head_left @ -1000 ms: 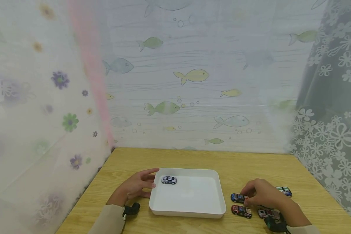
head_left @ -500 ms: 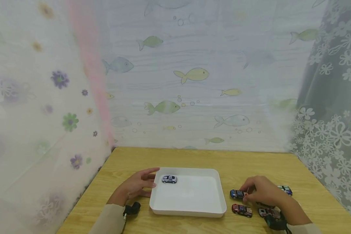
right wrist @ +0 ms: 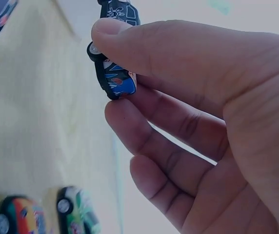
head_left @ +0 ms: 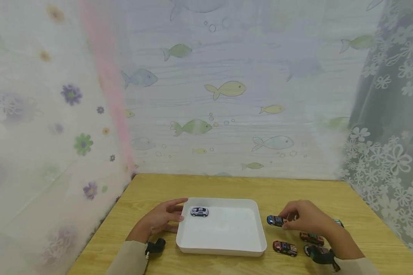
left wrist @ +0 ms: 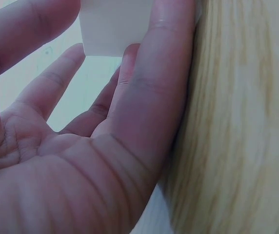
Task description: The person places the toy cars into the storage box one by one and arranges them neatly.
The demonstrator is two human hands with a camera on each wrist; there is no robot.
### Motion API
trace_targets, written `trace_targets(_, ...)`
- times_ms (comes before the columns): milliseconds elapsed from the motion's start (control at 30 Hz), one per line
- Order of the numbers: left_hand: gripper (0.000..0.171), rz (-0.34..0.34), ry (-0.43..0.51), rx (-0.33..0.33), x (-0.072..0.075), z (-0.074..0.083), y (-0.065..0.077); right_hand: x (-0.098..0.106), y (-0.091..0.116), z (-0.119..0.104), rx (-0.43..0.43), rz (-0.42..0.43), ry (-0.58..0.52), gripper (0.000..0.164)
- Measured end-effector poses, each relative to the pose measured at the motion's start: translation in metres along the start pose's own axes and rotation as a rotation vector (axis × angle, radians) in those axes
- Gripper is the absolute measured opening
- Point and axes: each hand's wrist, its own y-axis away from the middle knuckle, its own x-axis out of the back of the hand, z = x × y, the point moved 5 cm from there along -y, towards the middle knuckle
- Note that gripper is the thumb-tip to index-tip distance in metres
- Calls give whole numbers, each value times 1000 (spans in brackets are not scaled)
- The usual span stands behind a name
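Holding blue toy car (head_left: 275, 220) in right grip (head_left: 304, 218), pinched between thumb and fingers, just right of white tray (head_left: 221, 252) and seemingly clear of desk (head_left: 237, 188). Resting left grip (head_left: 163, 217) against tray's left side, fingers extended, not curled. Probably at the transfer step, car to tray.

Suggest: lift high enough to clear right wall, no dragging over rim. Pinch by the flanks, body level, wheels down. Press only lightly with left grip, just enough against tray creep. Aim for bare floor inside, well apart from white car (head_left: 199, 212) near far left corner. Lower to wheel contact, then release. Avoid brushing red car (head_left: 285, 248) nearby.
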Motion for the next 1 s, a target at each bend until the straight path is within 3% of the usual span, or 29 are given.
trace_targets(600,77,2,4,1,-1,2,1,3,-29,-27,50,49,67,24)
trace_targets(1000,77,0,-16,1,2,0,0,-6,-51,-46,69,68,38,21)
